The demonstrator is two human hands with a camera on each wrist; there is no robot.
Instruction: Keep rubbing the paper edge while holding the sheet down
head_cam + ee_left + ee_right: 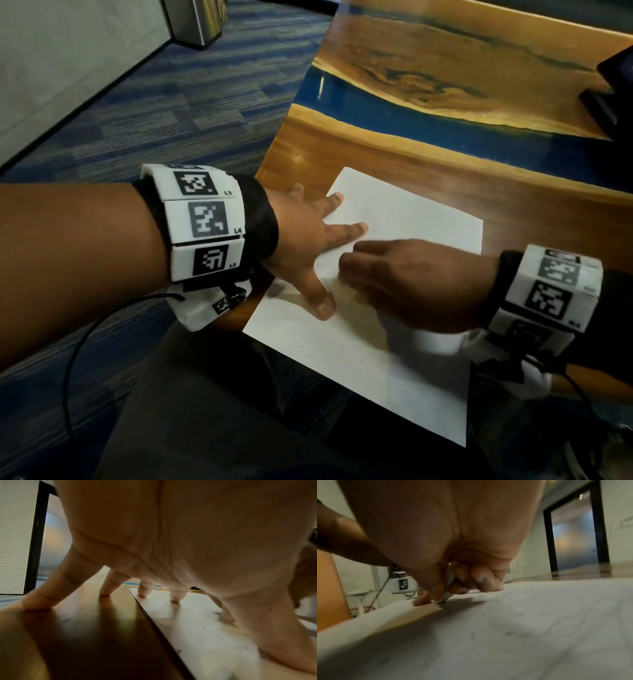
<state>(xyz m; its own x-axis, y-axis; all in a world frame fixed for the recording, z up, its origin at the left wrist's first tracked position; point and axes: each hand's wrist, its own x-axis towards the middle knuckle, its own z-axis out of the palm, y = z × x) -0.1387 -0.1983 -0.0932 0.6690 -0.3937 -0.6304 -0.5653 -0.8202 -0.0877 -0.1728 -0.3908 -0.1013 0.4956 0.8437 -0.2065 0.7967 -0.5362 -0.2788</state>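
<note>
Head view, paper: white sheet (pixel 404 219) lies flat on the wood-and-blue-resin tabletop (pixel 445 68), its near corner hanging past the tabletop edge toward the person.
Head view, left hand: left hand (pixel 308 240) spread flat, fingers straight, two fingertips and the thumb on the sheet's left part; likely pinning it so it does not slide.
Head view, right hand: right hand (pixel 411 277) low over the middle of the sheet, knuckles up, fingers tucked under; blurred, contents not readable from this angle.
Head view, surroundings: dark flat object (pixel 613 85) at the far right tabletop edge, well apart from the paper; striped blue carpet (pixel 171 102) to the left.
Left wrist view: fingers (pixel 177 595) splayed and straight; two tips press on the paper (pixel 197 622) near its edge, two land on bare tabletop (pixel 85 622) beside it. Hand holds nothing.
Right wrist view: fingers (pixel 479 578) curled around a small white object (pixel 449 584), its tip down against the paper (pixel 539 615); faint grey marks on the sheet. What the object is cannot be told.
</note>
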